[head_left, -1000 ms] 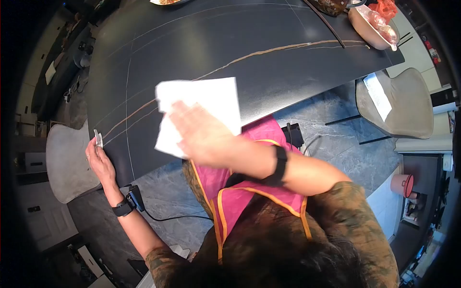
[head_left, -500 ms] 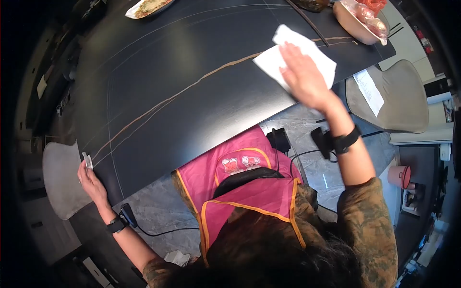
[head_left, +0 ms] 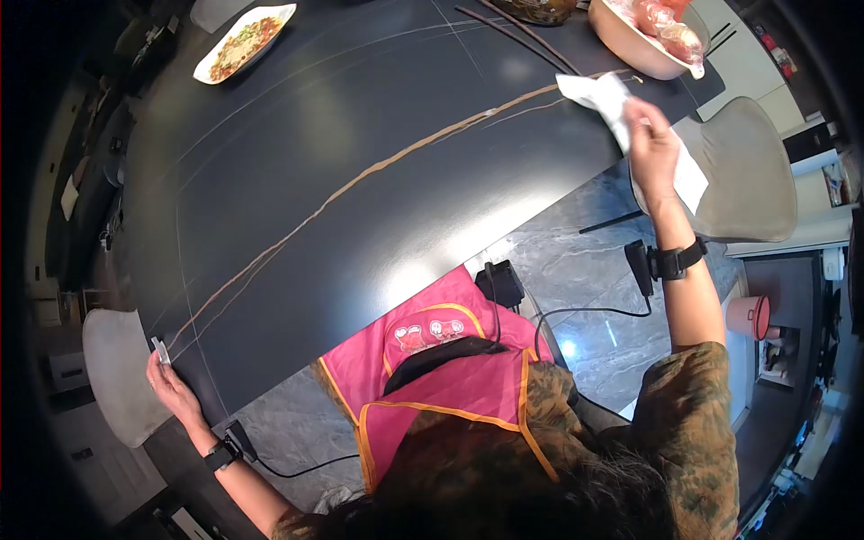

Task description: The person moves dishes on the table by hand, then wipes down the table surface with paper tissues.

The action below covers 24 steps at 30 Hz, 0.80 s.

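My right hand (head_left: 654, 148) is closed on a white paper towel (head_left: 598, 95), over the right part of the dark table's near edge. The paper towel is bunched and partly lifted, and its left end lies near the tips of the chopsticks (head_left: 526, 40). At the table's left corner, my left hand (head_left: 175, 391) pinches a small whitish-grey piece (head_left: 161, 349), too small to name. The black tabletop (head_left: 297, 153) with brown and white veins stretches between both hands.
A plate of chopped food (head_left: 243, 43) stands at the back left, and a bowl with plastic-wrapped items (head_left: 630, 40) at the back right. Chairs flank the table: one left (head_left: 121, 378), one right (head_left: 747, 171) with a white sheet on it. Cables hang from both wrist straps.
My right hand has moved right and drawn the paper towel along; it lay flat under spread fingers and is now bunched. The view has shifted, showing more of the plate. My left hand keeps its place.
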{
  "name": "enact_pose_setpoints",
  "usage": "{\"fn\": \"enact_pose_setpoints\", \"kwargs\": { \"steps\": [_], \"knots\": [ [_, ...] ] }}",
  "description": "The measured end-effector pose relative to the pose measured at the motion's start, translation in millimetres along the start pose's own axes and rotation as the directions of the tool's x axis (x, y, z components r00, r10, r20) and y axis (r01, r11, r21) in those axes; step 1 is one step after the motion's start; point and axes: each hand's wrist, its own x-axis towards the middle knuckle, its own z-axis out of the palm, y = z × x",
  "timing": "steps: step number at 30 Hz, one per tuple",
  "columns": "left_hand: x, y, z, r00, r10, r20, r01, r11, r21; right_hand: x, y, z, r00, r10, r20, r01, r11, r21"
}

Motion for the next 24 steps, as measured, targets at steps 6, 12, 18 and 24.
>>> {"fn": "enact_pose_setpoints", "kwargs": {
  "steps": [6, 12, 18, 24],
  "knots": [
    [-1, -7, 2, 1.000, -0.007, -0.028, 0.007, 1.000, 0.009, 56, 41, -55, 0.547, -0.092, -0.832, -0.026, 0.992, -0.126],
    [-1, -6, 1, 1.000, 0.007, -0.016, -0.007, 1.000, 0.018, 57, 72, -12, 0.950, -0.241, -0.199, 0.159, 0.922, -0.353],
    [-2, -2, 1, 1.000, 0.003, -0.015, -0.003, 1.000, -0.001, 73, 77, 10, 0.989, 0.110, 0.095, -0.051, 0.872, -0.486],
    [-2, -2, 1, 0.999, -0.041, -0.014, 0.040, 0.999, -0.015, 91, 71, 12, 0.938, 0.340, 0.063, -0.274, 0.842, -0.464]
  ]
}}
